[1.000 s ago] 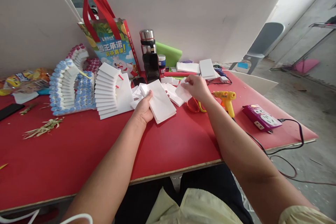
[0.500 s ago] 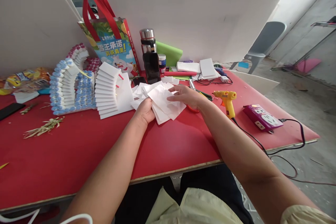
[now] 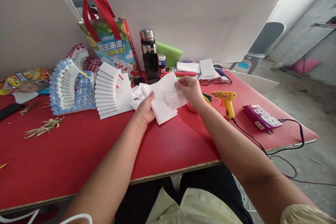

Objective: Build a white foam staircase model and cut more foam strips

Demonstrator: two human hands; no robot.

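Note:
My left hand grips the near-left end of a stack of white foam rectangles that rests on the red table. My right hand pinches the far edge of the top white sheet and holds it lifted above the stack. More loose white pieces lie just behind the stack. Red-handled scissors peek out under my right wrist.
A fanned white foam model with blue-capped rolls stands at left. Behind are a printed bag with red handles, a steel flask and a black phone. A yellow glue gun and purple power strip lie right.
My right hand brought a white piece from the right onto the stack, then pinched the top sheet and raised it. The left hand stayed on the stack.

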